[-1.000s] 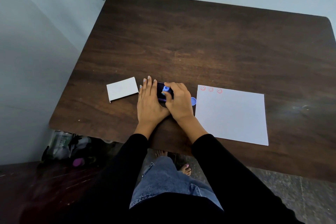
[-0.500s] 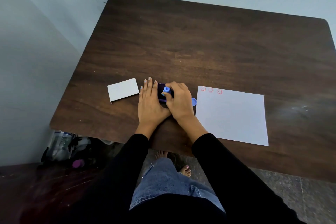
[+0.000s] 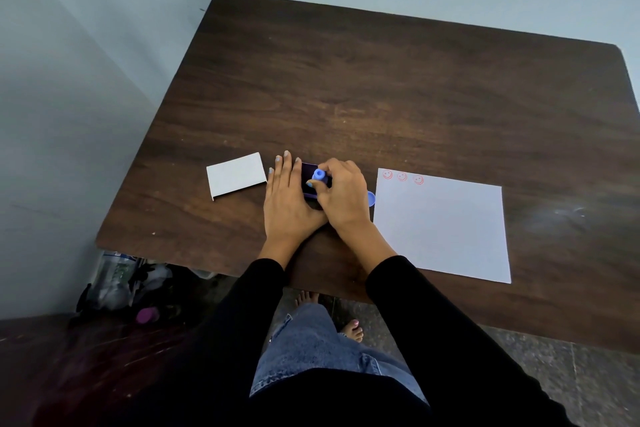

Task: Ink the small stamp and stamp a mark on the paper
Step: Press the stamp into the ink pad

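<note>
Head view: dark wooden table [image 3: 398,87]. White paper [image 3: 443,229] lies at right, three red smiley marks [image 3: 401,177] along its top edge. White lid [image 3: 236,174] lies at left. Between them, left hand [image 3: 289,205] rests flat, fingers extended, against the dark ink pad [image 3: 307,175]. Right hand [image 3: 343,198] pinches the small blue stamp [image 3: 319,174] upright on the pad. Blue cap [image 3: 371,198] lies just beside the paper.

I see a white box lid [image 3: 236,174] lying on the dark wooden worktop [image 3: 381,90]. Below the worktop's near left corner, a plastic bottle [image 3: 114,274] and a purple cap [image 3: 147,315] sit on the floor.
</note>
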{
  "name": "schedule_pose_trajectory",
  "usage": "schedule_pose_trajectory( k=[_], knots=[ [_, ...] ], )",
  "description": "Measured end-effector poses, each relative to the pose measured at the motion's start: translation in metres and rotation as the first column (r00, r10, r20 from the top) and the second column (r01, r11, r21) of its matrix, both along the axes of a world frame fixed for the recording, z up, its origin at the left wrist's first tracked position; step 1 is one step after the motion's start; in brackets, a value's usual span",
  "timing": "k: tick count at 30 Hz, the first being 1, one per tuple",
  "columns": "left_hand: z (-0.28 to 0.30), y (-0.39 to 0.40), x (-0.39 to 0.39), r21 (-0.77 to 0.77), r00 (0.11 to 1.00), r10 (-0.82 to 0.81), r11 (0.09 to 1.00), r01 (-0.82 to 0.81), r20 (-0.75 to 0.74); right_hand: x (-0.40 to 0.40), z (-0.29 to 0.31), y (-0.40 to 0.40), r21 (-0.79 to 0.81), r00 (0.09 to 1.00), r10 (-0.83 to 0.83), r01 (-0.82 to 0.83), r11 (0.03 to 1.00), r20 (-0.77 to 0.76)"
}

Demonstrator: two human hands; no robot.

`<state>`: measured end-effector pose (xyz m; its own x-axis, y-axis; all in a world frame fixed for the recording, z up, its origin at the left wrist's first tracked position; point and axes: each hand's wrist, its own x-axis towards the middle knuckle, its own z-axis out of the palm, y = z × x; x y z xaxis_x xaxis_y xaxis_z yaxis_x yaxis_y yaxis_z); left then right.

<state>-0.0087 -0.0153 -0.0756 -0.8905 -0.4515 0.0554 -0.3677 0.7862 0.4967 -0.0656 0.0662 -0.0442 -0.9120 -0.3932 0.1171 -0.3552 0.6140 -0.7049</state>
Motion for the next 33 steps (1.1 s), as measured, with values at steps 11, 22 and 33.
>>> schedule_pose_trajectory(
  k=[11, 22, 33],
  knots=[
    [0.0017, 0.0004, -0.0002, 0.003, 1.000, 0.006, 1.000, -0.006, 0.002, 0.0036, 0.0015, -0.0012, 0.003, 0.999, -0.014, 0.014, 1.000, 0.028],
    [0.0021, 0.0008, 0.0001, -0.003, 1.000, 0.006, 1.000, -0.006, 0.003, 0.0040, 0.0021, -0.0030, 0.010, 0.999, -0.024, 0.023, 1.000, 0.036],
    [0.0016, 0.0003, 0.0003, 0.001, 1.000, -0.001, 1.000, 0.001, -0.011, 0.0036, 0.0027, -0.0051, 0.003, 0.998, -0.034, 0.034, 0.999, 0.054]
  ],
)
